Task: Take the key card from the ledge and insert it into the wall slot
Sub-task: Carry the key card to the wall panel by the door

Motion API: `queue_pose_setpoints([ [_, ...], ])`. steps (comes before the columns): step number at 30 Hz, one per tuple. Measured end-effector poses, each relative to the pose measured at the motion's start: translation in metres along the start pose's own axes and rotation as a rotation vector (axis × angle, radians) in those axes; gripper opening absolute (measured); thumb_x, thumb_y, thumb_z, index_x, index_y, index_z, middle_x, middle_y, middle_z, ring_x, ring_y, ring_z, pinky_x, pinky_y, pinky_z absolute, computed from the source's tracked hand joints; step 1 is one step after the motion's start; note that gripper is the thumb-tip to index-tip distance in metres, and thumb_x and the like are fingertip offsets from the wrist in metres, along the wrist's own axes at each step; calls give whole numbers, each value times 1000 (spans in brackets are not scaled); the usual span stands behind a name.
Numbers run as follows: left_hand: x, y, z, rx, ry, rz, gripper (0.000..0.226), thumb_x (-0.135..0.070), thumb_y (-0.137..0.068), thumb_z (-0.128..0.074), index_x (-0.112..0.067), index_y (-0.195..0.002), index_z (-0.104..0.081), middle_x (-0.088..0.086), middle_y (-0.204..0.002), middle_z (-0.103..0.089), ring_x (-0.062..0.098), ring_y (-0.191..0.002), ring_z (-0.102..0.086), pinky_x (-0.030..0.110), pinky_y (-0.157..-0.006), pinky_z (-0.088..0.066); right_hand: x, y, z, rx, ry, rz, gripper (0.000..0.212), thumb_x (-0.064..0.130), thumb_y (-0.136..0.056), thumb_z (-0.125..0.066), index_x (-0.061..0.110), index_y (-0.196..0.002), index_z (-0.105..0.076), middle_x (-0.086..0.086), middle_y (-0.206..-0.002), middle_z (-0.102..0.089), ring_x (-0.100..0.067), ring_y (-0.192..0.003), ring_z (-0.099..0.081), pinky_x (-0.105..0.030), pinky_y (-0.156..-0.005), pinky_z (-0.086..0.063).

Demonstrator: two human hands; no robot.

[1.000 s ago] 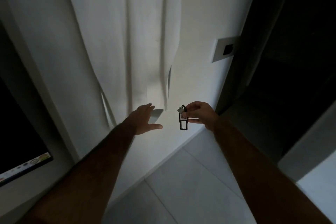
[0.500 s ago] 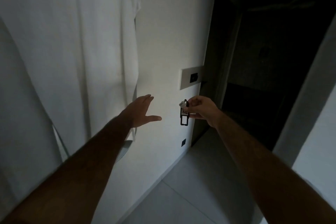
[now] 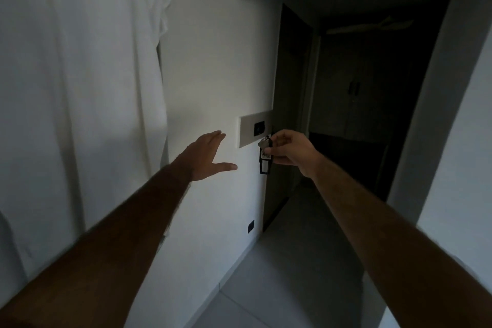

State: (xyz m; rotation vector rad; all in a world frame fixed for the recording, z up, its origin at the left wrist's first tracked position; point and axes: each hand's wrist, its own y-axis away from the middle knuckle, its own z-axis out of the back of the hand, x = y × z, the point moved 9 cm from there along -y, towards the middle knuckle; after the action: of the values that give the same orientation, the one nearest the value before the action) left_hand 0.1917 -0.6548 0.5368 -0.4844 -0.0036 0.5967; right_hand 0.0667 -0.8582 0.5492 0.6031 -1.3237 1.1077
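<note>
Both forearms are bare to the frame edge, and neither the left hand point(image 3: 206, 156) nor the right hand point(image 3: 291, 152) wears anything.

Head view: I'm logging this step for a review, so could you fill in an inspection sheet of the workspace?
Surface: white wall, pale tiled floor.
Job's things: key card, a dark tag with a small metal piece on top, hanging from the right hand; wall slot is a dark opening in a pale wall plate, empty.
Clutter: nothing seen.
Grippers: right hand pinches the tag just below the plate; left hand open, fingers spread, empty.
Cables: nothing seen.
Surroundings: white curtain left; dark doorway right; small dark outlet low on wall.
</note>
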Motion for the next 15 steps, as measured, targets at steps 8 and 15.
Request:
queue_pose_setpoints([
  [8,6,-71,-1,-37,26,-32,122,-93,-67,-42,-16,-160,-19,4,-170,-20,21,-155,-20,42,-125,-24,4,-47,30,-80,3,28,39,-3,-76,-79,0,-112,-64,-28,-119,-67,-32,-104,-72,-44,-84,-62],
  [15,6,-129,-17,-36,24,-83,112,-81,-76,-54,-15,-160,-20,5,-169,-20,21,-155,-20,41,-125,-23,-4,-83,56,-143,-53,56,37,-5,-78,-76,0,-113,-63,-14,-101,-71,-28,-99,-74,-32,-74,-64],
])
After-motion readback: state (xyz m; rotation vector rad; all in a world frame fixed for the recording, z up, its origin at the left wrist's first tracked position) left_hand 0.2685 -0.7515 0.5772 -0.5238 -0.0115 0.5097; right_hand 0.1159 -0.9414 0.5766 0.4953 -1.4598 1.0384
